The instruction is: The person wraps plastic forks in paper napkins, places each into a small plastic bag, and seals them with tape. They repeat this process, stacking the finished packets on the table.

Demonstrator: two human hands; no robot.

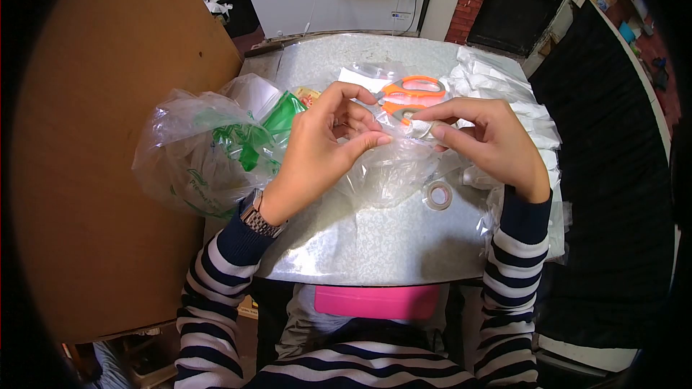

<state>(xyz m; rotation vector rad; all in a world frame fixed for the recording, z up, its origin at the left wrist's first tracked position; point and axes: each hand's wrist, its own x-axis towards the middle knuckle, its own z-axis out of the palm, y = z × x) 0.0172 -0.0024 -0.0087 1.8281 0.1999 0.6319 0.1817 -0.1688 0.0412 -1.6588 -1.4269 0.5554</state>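
- The clear film (393,173) lies crumpled over the middle of the tabletop (389,252), its upper part between the two hands and the rest falling toward the near side.
- The right hand (483,130) has its thumb and forefinger pressed together on a small whitish piece (420,128), perhaps a folded part of that film.
- The left hand (339,126) has its forefinger arched apart from its thumb; the thumb tip is at the film, but I cannot tell whether the other fingers press it.
- The whitish piece lies right of the left thumb tip, a narrow gap away; the right hand is nearer. The film is too crumpled to show a long axis.
- The orange-handled scissors (414,86) sit just beyond the fingertips, running roughly left to right, loops to the right; the blades are hidden.
- The tape roll (438,195) lies on the near side, left of the right wrist.
- A large clear-and-green bag (187,158) bounds the left, white packets (490,86) the right. The open room lies nearer, up to the curved near edge.
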